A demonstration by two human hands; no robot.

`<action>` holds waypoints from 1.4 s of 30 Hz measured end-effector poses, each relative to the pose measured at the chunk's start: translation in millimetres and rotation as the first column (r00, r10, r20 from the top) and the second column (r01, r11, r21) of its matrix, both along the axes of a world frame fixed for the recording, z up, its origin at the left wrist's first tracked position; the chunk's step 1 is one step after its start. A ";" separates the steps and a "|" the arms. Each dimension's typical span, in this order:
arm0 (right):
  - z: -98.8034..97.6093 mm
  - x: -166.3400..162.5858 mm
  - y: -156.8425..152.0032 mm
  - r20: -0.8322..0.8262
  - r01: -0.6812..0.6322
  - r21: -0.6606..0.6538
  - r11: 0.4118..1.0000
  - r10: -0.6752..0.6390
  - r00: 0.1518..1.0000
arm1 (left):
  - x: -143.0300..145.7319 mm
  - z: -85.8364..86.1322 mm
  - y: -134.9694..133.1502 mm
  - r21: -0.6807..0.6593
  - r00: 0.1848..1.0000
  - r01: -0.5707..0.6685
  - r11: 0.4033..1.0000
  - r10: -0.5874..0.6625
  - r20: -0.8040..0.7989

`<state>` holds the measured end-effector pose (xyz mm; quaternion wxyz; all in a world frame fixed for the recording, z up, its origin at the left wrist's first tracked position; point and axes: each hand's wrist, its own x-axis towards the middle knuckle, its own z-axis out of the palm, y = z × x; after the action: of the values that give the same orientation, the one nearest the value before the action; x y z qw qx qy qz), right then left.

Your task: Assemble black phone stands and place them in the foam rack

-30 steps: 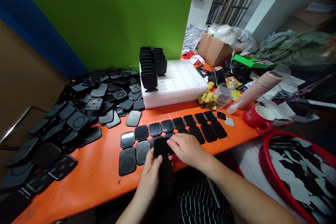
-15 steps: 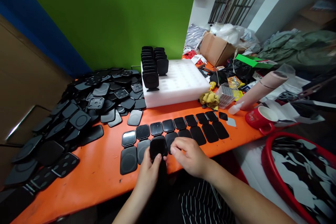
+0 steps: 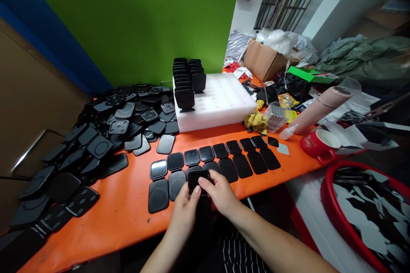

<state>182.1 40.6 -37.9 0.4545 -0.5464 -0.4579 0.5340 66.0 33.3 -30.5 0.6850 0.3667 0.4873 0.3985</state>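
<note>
My left hand (image 3: 186,205) and my right hand (image 3: 219,193) both grip one black hinged square piece (image 3: 197,177) just above the near edge of the orange table (image 3: 121,204). The fingers of both hands are closed on it. Just beyond the hands a row of opened black hinged pieces (image 3: 221,158) lies flat on the table, running left to right. A big heap of the same black pieces (image 3: 96,136) covers the table's left side.
A white foam tray (image 3: 221,100) at the back holds upright black pieces (image 3: 185,81). To the right are a yellow rag (image 3: 256,120), a clear box (image 3: 274,115), a red mug (image 3: 317,145), a cardboard tube (image 3: 320,104) and a red basin (image 3: 365,209) below the table.
My right hand has come back from the row to the piece and now grips it together with my left hand, a little nearer the table edge.
</note>
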 end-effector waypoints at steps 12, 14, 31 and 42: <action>0.5 4.0 -25.0 -0.372 -0.133 -0.136 0.982 0.074 0.925 | -3.9 0.7 13.6 -0.114 0.958 -0.253 0.961 0.265 0.107; -6.2 -1.4 -37.9 -0.379 -0.156 -0.193 0.969 0.074 0.923 | -6.2 0.8 18.4 -0.128 0.942 -0.284 0.950 0.301 0.148; 60.3 69.3 28.2 0.060 -0.156 -0.043 0.987 0.158 0.986 | -19.0 16.6 52.5 -0.018 0.991 -0.065 0.998 0.062 -0.122; 98.1 102.3 69.9 0.371 -0.441 -0.105 0.891 0.446 0.814 | -34.7 9.8 57.1 0.257 0.883 0.120 0.959 0.015 -0.470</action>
<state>284.3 110.4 60.3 0.2145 -0.5222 -0.6489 0.5102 31.3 90.4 -20.8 0.4996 0.5577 0.5665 0.3441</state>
